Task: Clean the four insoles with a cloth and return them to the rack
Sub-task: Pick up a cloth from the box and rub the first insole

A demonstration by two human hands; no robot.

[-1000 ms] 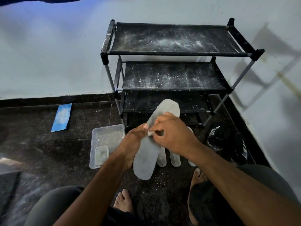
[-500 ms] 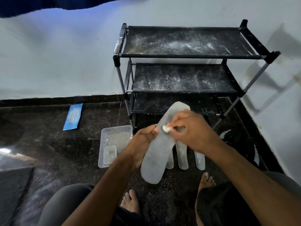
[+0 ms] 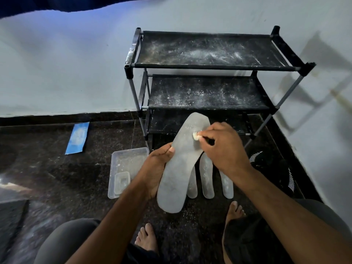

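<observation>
The left hand (image 3: 155, 168) gripped a long grey insole (image 3: 179, 168) along its left edge, fingers curled behind it and the thumb hooked over the front near the middle. The insole stood tilted, its toe end raised toward the rack (image 3: 209, 69) and its heel end hanging low above the dark speckled floor (image 3: 47, 178). The right hand (image 3: 222, 149) pinched a small pale wad of cloth (image 3: 196, 135) between thumb and fingertips and pressed it against the insole's upper half, close to the toe; the other fingers were curled in around the wad.

Three more insoles (image 3: 206, 180) lay side by side on the floor just behind the held one, heels toward the person, partly hidden by it and by the right wrist. They carried white specks, possibly powder, though the dim light made that hard to judge.

The black three-tier shoe rack stood against the white wall, its top two fabric shelves dusted with white streaks; the lowest shelf was mostly hidden behind the raised insole. A clear plastic tray (image 3: 122, 168) sat on the floor just left of the rack's foot, with a smaller clear container (image 3: 122, 182) resting inside its near corner. A blue strip (image 3: 77, 137) lay farther left by the wall's dark skirting. A dark shoe with white stripes (image 3: 274, 168) rested to the right of the rack. Two bare feet (image 3: 147, 239) showed at the bottom between the knees.
</observation>
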